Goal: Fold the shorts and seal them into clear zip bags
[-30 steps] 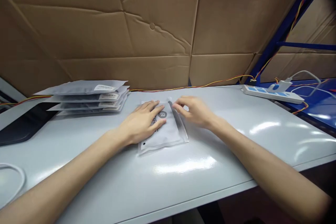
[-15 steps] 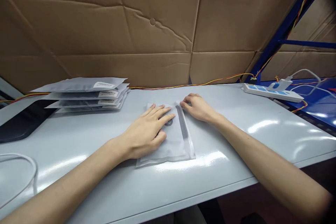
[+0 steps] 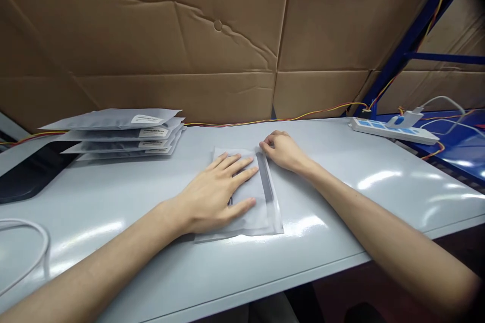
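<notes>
A frosted, see-through bag (image 3: pixel 250 217) lies flat on the pale grey table, with a dark strip along its right side. Spread across the bag, my left hand (image 3: pixel 217 192) presses on it with the fingers apart. My right hand (image 3: pixel 282 150) is at the bag's upper right corner, its fingertips pinched at the edge by the end of the dark strip. A dark printed mark on the bag is mostly covered by my left hand.
Several similar bags with white labels are stacked (image 3: pixel 113 120) at the back left, beside a black flat object (image 3: pixel 34 174). A white cable (image 3: pixel 45 242) lies at the left. At the back right is a power strip (image 3: pixel 394 131); cardboard (image 3: pixel 227 50) stands behind.
My left hand has slid slightly right over the bag and its thumb has spread outward, covering the round mark. My right hand stays at the corner.
</notes>
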Demonstrator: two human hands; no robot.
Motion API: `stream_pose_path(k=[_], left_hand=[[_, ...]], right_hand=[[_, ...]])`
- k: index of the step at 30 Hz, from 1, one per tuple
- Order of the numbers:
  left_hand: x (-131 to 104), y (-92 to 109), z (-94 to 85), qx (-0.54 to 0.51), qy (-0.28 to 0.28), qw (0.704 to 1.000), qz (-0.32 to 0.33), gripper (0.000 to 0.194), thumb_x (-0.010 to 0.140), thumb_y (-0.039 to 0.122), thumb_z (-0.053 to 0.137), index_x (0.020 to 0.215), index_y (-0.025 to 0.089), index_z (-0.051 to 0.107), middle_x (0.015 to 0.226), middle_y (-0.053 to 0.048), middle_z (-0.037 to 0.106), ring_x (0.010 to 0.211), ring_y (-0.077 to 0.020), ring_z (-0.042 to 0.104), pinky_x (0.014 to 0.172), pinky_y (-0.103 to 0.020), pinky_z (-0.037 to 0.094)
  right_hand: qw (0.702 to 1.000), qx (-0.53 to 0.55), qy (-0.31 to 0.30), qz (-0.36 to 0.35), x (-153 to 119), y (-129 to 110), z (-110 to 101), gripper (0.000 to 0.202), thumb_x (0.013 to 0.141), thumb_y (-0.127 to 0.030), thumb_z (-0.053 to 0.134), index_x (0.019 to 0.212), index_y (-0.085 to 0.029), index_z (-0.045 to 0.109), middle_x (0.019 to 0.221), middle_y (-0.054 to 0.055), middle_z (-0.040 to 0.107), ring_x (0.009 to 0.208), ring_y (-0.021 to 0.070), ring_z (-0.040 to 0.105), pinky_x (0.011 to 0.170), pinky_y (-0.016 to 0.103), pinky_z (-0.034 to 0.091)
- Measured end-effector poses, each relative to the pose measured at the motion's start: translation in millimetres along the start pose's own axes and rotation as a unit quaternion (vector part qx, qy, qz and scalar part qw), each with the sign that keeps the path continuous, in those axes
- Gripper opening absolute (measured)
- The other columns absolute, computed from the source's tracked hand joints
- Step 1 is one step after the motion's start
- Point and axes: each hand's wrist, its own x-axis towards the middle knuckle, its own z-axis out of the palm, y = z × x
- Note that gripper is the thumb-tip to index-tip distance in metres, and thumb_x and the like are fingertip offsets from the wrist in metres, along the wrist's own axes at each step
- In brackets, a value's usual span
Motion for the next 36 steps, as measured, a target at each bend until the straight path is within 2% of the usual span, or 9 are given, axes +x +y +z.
stream_pose_path(k=[7, 17, 26, 32, 36], left_hand=[[3, 5, 4.2, 0.027, 0.002, 0.999, -0.039, 0.070, 0.101, 0.062, 0.032, 0.158, 0.022, 0.040, 0.166, -0.009, 0.034, 0.154, -0.0316, 0.030, 0.127, -0.055, 0.022], [8, 6, 6.2, 0.053, 0.017, 0.992, -0.115, 0.068, 0.100, 0.057, 0.033, 0.154, 0.017, 0.047, 0.161, -0.014, 0.043, 0.147, -0.0340, 0.040, 0.122, -0.054, 0.031], [10, -14, 1.3, 0.087, 0.004, 0.975, -0.206, 0.067, 0.100, 0.053, 0.030, 0.152, 0.016, 0.048, 0.160, -0.015, 0.044, 0.148, -0.0346, 0.040, 0.120, -0.055, 0.031], [8, -27, -1.5, 0.096, 0.010, 0.970, -0.225, 0.067, 0.100, 0.052, 0.030, 0.152, 0.014, 0.049, 0.159, -0.017, 0.045, 0.146, -0.0364, 0.042, 0.119, -0.055, 0.033], [6, -33, 0.7, 0.089, 0.025, 0.971, -0.221, 0.065, 0.101, 0.052, 0.032, 0.151, 0.015, 0.049, 0.159, -0.017, 0.045, 0.146, -0.0360, 0.041, 0.119, -0.056, 0.033]], right_hand=[[0.999, -0.008, -0.020, -0.025, -4, -8, -5, 0.030, 0.098, -0.030, 0.050, 0.077, -0.018, 0.069, 0.107, 0.013, 0.073, 0.115, 0.0281, 0.060, 0.102, 0.038, 0.043], [0.996, 0.019, -0.053, -0.072, -12, -15, -4, 0.031, 0.094, -0.028, 0.054, 0.065, -0.021, 0.064, 0.112, 0.009, 0.071, 0.118, 0.0254, 0.057, 0.105, 0.038, 0.042], [0.989, 0.045, -0.098, -0.100, -29, -32, -12, 0.031, 0.088, -0.025, 0.060, 0.057, -0.021, 0.058, 0.119, 0.009, 0.068, 0.120, 0.0288, 0.052, 0.100, 0.041, 0.048], [0.981, 0.046, -0.141, -0.124, -41, -40, -24, 0.030, 0.089, -0.027, 0.060, 0.059, -0.022, 0.058, 0.132, 0.010, 0.062, 0.130, 0.0289, 0.050, 0.105, 0.042, 0.047], [0.978, 0.046, -0.154, -0.131, -44, -40, -27, 0.030, 0.089, -0.027, 0.060, 0.060, -0.021, 0.059, 0.132, 0.010, 0.063, 0.131, 0.0289, 0.051, 0.104, 0.040, 0.047]])
